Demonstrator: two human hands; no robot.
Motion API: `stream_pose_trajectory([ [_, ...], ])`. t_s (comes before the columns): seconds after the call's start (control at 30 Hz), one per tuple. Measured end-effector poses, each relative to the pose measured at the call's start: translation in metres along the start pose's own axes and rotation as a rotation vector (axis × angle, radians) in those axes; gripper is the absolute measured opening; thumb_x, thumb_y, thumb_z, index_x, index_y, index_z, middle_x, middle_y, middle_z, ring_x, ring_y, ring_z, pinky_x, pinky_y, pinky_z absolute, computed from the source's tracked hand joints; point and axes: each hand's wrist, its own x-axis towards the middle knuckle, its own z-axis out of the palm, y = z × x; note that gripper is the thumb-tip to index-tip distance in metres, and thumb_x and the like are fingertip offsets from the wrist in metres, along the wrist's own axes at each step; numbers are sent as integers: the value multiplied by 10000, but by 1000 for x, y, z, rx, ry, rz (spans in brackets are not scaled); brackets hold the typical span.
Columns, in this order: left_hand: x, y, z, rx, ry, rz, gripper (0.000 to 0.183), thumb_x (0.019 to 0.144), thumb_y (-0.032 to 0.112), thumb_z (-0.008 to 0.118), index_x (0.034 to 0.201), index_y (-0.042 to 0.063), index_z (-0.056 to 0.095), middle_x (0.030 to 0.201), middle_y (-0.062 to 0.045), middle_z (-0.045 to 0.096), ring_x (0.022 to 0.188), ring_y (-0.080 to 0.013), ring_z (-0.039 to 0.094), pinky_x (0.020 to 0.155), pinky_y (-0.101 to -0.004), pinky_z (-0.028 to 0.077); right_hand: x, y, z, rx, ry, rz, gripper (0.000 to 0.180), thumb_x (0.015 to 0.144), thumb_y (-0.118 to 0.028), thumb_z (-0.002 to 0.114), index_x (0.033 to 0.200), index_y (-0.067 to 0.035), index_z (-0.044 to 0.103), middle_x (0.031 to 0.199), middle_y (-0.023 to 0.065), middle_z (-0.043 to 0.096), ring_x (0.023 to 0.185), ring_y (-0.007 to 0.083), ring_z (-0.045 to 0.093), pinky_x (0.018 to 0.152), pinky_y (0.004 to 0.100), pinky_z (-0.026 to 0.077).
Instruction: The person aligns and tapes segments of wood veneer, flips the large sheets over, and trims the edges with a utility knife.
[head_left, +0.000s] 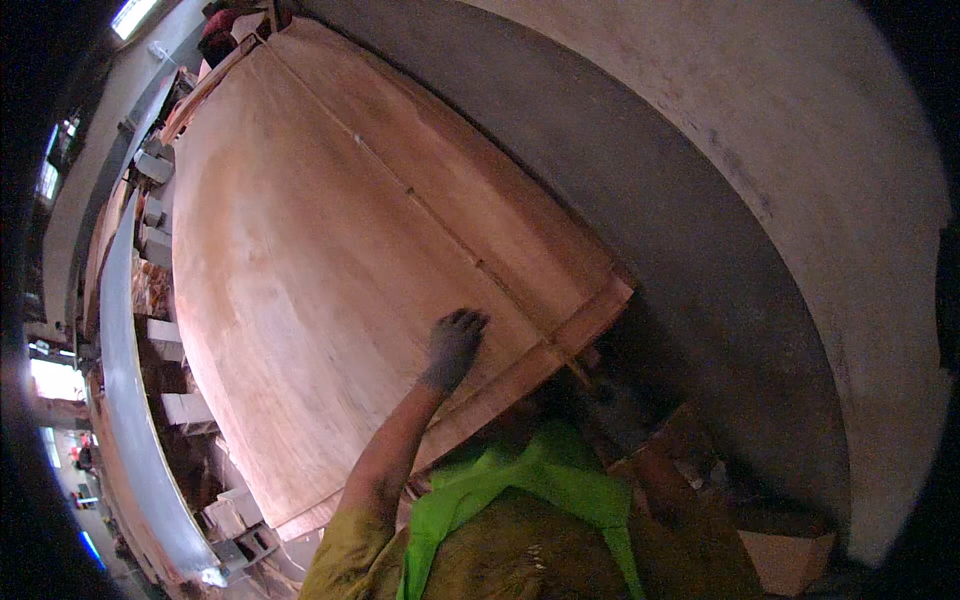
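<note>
My left hand (456, 345), in a dark glove, is over the near part of a stack of large wood veneer or thin plywood sheets (315, 247). Its fingers are curled and hold nothing visible. A thin yellowish strip, perhaps a cord or a measuring tape (442, 225), runs lengthwise over the top sheet and past its near edge. My right hand (622, 412), dark and blurred, is low in the shadow beyond that edge, close to the strip's near end. Whether it holds the strip cannot be told.
At the stack's far end is another person (221, 34), partly in view. A grey wall (675, 187) rises along the right. To the left are pale blocks (187, 411) and a long curved-looking grey-white panel (131, 360). A pale box-like object (787, 559) is at the lower right.
</note>
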Motion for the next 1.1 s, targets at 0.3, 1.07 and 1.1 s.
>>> stream_pose_trajectory([
  [0.3, 212, 54, 111, 188, -15, 406, 362, 819, 119, 500, 1174, 140, 566, 1165, -65, 578, 1146, -261, 495, 1002, -482, 343, -12, 5, -58, 50, 11, 109, 255, 787, -208, 705, 930, -8, 638, 837, 136, 639, 766, 220, 586, 707, 344, 484],
  [1.07, 201, 54, 103, -176, -380, 63, 286, 786, 114, 532, 1060, 104, 614, 1280, -112, 500, 1026, -287, 559, 747, -393, 493, 28, -5, -67, 55, -37, 41, 269, 759, -235, 746, 847, -6, 637, 748, 82, 635, 685, 156, 561, 647, 320, 482],
  [1.1, 199, 53, 103, -208, -360, 18, 283, 789, 110, 528, 1058, 102, 615, 1277, -107, 503, 1024, -284, 562, 751, -392, 492, 29, -8, -65, 40, -39, 7, 272, 760, -240, 746, 844, -6, 636, 741, 82, 631, 681, 152, 557, 639, 316, 480],
])
